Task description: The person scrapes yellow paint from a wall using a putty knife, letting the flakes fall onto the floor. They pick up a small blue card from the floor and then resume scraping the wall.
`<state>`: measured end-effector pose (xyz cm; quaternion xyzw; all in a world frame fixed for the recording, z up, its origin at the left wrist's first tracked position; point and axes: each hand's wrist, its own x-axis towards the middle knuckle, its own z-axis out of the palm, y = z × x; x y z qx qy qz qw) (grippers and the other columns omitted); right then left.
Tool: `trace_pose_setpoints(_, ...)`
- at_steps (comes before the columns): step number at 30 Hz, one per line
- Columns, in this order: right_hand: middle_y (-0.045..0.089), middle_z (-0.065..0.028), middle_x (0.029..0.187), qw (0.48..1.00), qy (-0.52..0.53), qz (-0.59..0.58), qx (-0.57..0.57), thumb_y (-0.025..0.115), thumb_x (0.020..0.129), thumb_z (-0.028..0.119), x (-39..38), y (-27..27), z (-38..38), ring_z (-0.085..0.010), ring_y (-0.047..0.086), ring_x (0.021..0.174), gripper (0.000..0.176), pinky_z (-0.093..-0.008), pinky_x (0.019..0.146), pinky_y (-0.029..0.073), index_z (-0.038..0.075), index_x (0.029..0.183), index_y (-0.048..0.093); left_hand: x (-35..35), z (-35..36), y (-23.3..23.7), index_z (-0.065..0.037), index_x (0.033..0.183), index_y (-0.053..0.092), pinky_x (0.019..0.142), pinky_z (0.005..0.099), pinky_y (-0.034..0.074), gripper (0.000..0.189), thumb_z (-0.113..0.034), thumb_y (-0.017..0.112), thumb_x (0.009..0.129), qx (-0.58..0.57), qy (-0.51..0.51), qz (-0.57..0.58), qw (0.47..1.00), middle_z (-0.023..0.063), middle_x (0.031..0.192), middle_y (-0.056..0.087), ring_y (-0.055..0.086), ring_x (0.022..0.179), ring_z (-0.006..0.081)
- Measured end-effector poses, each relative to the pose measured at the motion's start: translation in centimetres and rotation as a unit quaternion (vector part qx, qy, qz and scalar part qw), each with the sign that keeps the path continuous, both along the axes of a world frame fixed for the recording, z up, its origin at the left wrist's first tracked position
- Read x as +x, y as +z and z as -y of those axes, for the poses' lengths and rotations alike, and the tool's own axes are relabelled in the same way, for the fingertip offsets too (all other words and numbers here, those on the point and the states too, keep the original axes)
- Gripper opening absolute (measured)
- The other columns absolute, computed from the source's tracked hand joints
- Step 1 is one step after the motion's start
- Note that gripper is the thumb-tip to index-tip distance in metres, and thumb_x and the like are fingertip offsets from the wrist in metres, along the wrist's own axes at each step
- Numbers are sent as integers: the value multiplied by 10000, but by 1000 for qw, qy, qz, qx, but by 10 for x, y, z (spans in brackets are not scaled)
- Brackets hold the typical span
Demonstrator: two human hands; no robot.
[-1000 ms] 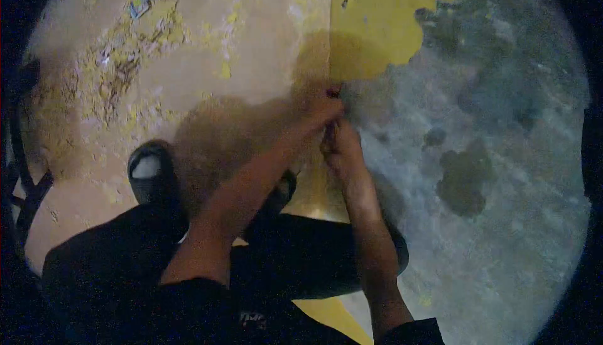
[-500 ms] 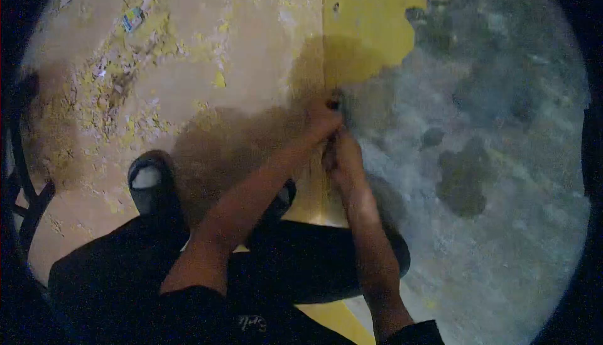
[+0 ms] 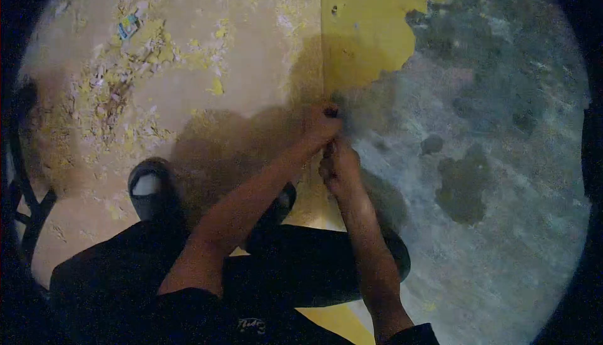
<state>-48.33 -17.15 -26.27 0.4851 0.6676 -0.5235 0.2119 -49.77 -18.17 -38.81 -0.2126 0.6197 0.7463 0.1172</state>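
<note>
My left hand (image 3: 322, 125) is closed around a small dark-ended tool (image 3: 331, 112), most of it hidden by the fingers, so its exact kind does not show. Just below it, my right hand (image 3: 342, 168) is also closed, apparently on the lower part of the same tool. Both hands are close together along the seam between the tan floor and the upright painted surface. Beside them that surface is bare, mottled grey (image 3: 402, 125). Above them is a patch of yellow paint (image 3: 364, 31) with a ragged edge.
Yellow and pale paint flakes (image 3: 119, 93) litter the floor at the left, with a small blue-green packet (image 3: 128, 26) among them. A dark-framed object (image 3: 31, 210) stands at the far left edge. My feet in dark sandals (image 3: 151, 188) and bent knees are below the hands.
Both hands have moved slightly toward my body, with the tool's dark end lower in view. The view has shifted a little. The yellow patch looks the same.
</note>
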Motion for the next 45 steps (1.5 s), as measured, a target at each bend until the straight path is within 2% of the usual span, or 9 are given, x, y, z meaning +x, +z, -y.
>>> trace_pose_setpoints(2,407,56,564,999,13,4,35,488,974,359,32,-29,-45,-106,403,425,251,-282,393,309,159,836,549,21,3,13,-4,975,675,787,377,510,296,-143,679,714,-15,-9,-31,999,152,926,683,644,865,248)
trace_pose_setpoints(5,409,51,581,950,302,-79,16,491,979,357,31,-68,-73,-98,404,445,254,-278,407,330,149,841,538,1,10,-2,15,973,670,748,355,510,314,-93,673,679,132,-24,28,991,155,902,674,638,839,241)
trace_pose_setpoints(7,408,44,582,997,42,56,15,501,970,367,7,8,-2,-103,391,443,256,-275,411,321,149,838,527,9,-14,-13,14,981,669,745,358,506,346,-68,656,645,173,-1,75,982,149,884,667,634,834,242)
trace_pose_setpoints(23,428,62,573,998,32,25,-38,516,956,416,3,-26,-33,-84,378,391,265,-245,353,265,176,849,550,-6,-14,-34,6,926,665,876,415,483,284,-73,629,656,13,-27,-10,1000,161,931,667,633,936,297)
trace_pose_setpoints(26,440,61,572,994,72,3,-87,522,954,412,12,-1,-17,-81,383,393,268,-244,353,266,174,835,554,12,-16,-18,5,953,672,889,421,479,296,-65,628,668,182,52,31,981,162,944,668,632,952,299)
trace_pose_setpoints(29,430,60,566,996,50,39,-64,516,957,399,0,-18,-12,-82,378,392,253,-250,359,272,180,834,553,-19,45,-1,12,974,674,859,407,494,312,-56,622,674,256,-180,139,940,156,926,670,639,932,283)
trace_pose_setpoints(31,427,59,562,994,37,44,-94,518,952,405,16,-30,-41,-88,371,394,255,-261,365,279,184,828,554,7,-3,-17,20,982,672,826,395,512,339,-52,642,651,88,28,-50,994,162,921,679,651,901,280)
trace_pose_setpoints(34,437,55,568,997,19,57,-41,513,952,407,8,-24,-28,-93,365,404,257,-264,378,285,184,836,565,3,-13,-26,22,990,671,812,383,522,382,-56,676,616,157,-11,102,982,167,922,685,658,877,275)
trace_pose_setpoints(45,474,55,635,997,9,45,-55,477,978,367,0,-4,-5,-83,346,409,252,-255,372,272,164,859,565,-2,0,-14,20,987,667,714,370,540,324,-102,651,687,111,-52,69,990,150,914,694,668,790,247)
